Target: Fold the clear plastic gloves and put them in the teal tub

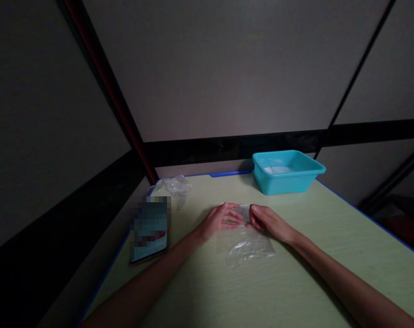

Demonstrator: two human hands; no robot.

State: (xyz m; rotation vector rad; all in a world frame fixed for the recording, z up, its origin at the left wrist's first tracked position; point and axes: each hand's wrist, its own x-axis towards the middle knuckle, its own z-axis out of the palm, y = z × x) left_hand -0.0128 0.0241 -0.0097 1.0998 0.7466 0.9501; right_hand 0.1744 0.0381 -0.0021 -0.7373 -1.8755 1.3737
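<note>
A clear plastic bag [251,248] lies crinkled on the table, its upper part between my two hands. My left hand [220,219] is at the bag's left side, fingers apart and stretched toward the right. On the other side, my right hand [266,221] has its fingers curled closed at the bag's upper edge, thumb on top. A small greyish part of the bag shows between the hands. The fingertips of my right hand are partly hidden.
A turquoise plastic basin [287,177] with something white inside stands at the back right of the pale green table [330,255]. More crumpled clear plastic [178,187] lies at the back left. A tablet-like device [150,232], partly blurred out, stands at the left edge. Walls close off the back and left.
</note>
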